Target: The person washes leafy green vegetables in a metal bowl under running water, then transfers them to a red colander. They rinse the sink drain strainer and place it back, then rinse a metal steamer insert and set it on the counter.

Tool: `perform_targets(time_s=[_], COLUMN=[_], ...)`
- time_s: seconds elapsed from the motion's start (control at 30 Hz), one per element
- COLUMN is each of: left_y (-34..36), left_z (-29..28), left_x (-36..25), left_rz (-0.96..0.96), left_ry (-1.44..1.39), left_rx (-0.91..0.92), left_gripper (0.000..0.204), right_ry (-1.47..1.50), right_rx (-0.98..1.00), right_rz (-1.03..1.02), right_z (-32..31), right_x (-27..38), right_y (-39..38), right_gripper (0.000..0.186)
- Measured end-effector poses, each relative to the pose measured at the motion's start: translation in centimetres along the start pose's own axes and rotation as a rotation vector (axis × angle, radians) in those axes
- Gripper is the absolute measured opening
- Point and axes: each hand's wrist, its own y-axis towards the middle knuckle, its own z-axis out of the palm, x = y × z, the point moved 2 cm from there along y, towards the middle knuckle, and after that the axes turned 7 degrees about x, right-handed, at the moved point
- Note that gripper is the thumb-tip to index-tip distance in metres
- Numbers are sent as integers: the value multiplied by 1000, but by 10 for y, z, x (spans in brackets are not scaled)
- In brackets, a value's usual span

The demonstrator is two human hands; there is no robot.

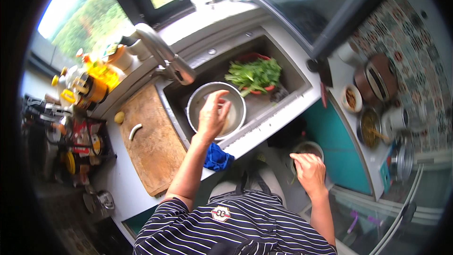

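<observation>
My left hand (213, 115) hovers over a round metal basin (190, 108) in the sink, its fingers loosely bent and apart with nothing visible in them. The basin holds some cloudy water. Lower right, my right hand (309, 170) is above a pale round bin (318, 148) on the floor. Its fingers are stretched out; the palm side is hidden, and I see nothing held. Leafy green vegetables (255, 74) fill a red basket (270, 88) in the right part of the sink.
A wooden cutting board (151, 141) with a pale curved piece (135, 131) lies left of the sink (297, 82). The faucet (177, 68) arches over the sink's left end. A blue cloth (218, 157) hangs at the counter edge. A knife (323, 82) and bowls (351, 98) stand right.
</observation>
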Motion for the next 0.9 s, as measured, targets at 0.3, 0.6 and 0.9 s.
perform_targets(time_s=[0.3,0.6,0.9], left_y=[103,327,435], left_z=[-4,-85,-130], left_x=[6,60,102], left_rz=[-107,-225,-746], left_ry=[-682,-986,-703], left_rx=[-282,-765,-411], left_gripper=[27,35,51], right_ry=[525,1184,1141], right_rx=[39,24,204], right_rz=[-136,-144,-139], right_z=[9,7,16], right_x=[-40,-24,20], right_y=[212,552,698], right_gripper=[14,24,45])
